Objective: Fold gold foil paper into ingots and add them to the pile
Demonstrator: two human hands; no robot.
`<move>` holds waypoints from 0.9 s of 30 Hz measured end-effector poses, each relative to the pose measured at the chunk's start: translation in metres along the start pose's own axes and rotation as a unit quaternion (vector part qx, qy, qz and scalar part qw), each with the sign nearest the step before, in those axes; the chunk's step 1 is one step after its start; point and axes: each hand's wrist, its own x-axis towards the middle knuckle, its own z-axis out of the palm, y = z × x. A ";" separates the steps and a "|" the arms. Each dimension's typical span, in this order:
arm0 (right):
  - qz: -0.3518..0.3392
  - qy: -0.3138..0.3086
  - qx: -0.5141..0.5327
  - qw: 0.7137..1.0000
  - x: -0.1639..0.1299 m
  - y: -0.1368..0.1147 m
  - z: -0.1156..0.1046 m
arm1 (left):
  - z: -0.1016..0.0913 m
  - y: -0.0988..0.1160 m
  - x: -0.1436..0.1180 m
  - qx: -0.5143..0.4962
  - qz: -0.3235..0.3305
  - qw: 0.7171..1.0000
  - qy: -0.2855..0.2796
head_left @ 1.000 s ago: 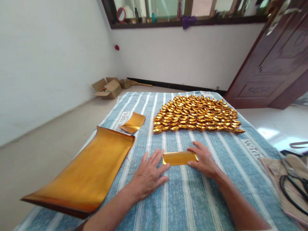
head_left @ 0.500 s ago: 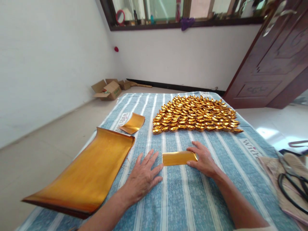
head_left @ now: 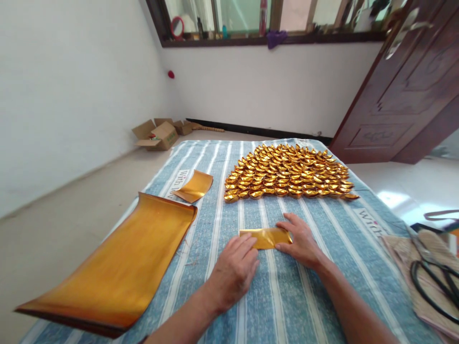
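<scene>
A small folded strip of gold foil paper lies on the blue striped cloth in front of me. My left hand rests on its left end, fingers curled over the edge. My right hand presses its right end flat with the fingertips. Beyond them sits a dense pile of several folded gold paper ingots.
A big stack of gold foil sheets curls at the left edge of the cloth, a smaller gold sheet beyond it. Black scissors lie on a mat at right. Cardboard boxes stand on the floor; a brown door hangs open at right.
My left hand slid right from the cloth onto the strip's left end. The strip looks shorter and more creased. My right hand stayed on its right end.
</scene>
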 end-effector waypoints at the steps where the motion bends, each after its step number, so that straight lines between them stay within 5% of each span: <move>1: -0.004 0.004 0.000 1.000 0.000 0.001 0.001 | 0.005 0.001 0.003 0.000 -0.006 1.000 -0.009; 17: -0.012 0.074 0.029 0.997 0.000 0.003 -0.003 | 0.018 -0.011 0.008 -0.011 -0.058 0.997 -0.058; 22: -0.100 0.125 -0.068 0.985 -0.005 -0.015 -0.009 | 0.018 -0.009 0.010 -0.031 -0.066 0.997 -0.041; 27: -0.179 0.098 -0.085 0.975 -0.010 -0.038 -0.004 | 0.019 -0.006 0.010 -0.024 -0.059 0.998 -0.025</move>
